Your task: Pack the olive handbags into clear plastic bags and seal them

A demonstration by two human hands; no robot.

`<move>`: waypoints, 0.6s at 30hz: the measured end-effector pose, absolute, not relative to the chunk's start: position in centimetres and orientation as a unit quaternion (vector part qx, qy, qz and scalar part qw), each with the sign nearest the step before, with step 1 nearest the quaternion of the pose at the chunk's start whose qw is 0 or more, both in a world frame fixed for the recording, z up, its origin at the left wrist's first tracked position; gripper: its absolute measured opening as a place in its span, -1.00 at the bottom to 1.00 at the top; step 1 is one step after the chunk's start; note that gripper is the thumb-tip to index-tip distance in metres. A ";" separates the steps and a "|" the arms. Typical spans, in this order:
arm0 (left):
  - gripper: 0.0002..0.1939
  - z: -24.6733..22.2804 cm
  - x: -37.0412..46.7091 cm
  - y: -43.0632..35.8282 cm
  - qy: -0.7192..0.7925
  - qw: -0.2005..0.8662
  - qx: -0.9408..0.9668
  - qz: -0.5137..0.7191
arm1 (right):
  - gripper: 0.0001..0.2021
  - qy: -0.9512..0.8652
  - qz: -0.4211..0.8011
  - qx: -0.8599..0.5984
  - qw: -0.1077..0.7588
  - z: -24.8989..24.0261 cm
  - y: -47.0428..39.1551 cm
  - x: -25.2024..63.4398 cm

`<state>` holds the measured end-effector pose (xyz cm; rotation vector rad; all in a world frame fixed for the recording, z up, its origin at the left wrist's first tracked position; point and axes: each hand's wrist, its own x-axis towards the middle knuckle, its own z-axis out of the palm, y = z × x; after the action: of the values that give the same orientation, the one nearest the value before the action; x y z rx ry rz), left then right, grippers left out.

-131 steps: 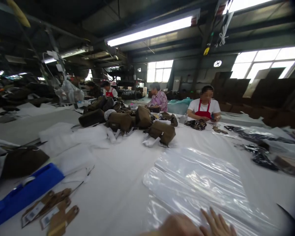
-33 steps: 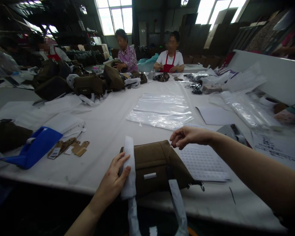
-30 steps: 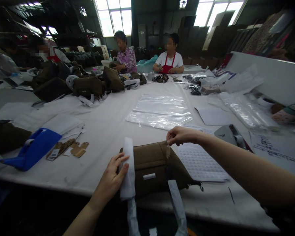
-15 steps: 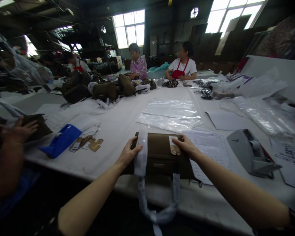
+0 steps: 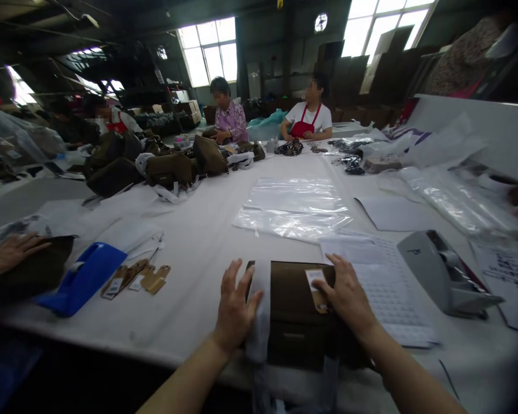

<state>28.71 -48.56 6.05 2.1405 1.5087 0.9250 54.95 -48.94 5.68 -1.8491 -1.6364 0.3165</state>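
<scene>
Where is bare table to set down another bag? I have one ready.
Bare cloth lies between the tags, the plastic sheets and the bag under both hands. Crowded: far left with piled bags; right side with sticker sheet, tape dispenser, wrapping.

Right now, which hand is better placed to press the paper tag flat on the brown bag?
The right hand. Its fingers already lie beside the paper tag on the brown bag, while the left hand rests flat on the white wrapped strap at the bag's left edge.
</scene>
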 end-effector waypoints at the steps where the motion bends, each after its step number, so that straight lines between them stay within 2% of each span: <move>1: -0.60 6.7 29.1 -47.8 0.495 0.160 0.803 0.291 | -0.58 -0.652 0.110 -0.678 0.322 5.6 -48.7 54.3; 2: -0.59 7.3 29.5 -47.1 0.455 0.156 0.841 0.248 | -0.64 -0.679 0.116 -0.655 0.312 5.4 -48.6 53.7; 4: -0.53 7.7 30.3 -46.1 0.401 0.160 0.886 0.168 | -0.61 -0.714 0.137 -0.630 0.275 5.0 -48.4 52.8; 6: -0.36 7.1 30.8 -45.3 0.379 0.133 0.907 0.127 | -0.58 -0.728 0.143 -0.628 0.235 4.3 -48.2 52.4; 10: -0.21 3.8 31.2 -43.8 0.334 0.024 0.934 0.123 | -0.27 -0.756 0.148 -0.616 0.167 2.3 -47.2 52.4; 15: -0.22 1.6 31.6 -42.2 0.299 -0.078 0.934 0.178 | -0.22 -0.768 0.132 -0.611 0.138 -0.5 -45.8 53.2; 18: -0.36 3.7 31.1 -40.8 0.277 0.021 0.941 0.192 | -0.17 -0.796 0.082 -0.583 0.141 -1.5 -45.8 53.8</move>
<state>31.10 -40.76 3.75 2.9175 0.8578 0.5966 53.80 -45.82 -1.51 -1.6825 -2.2984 0.2376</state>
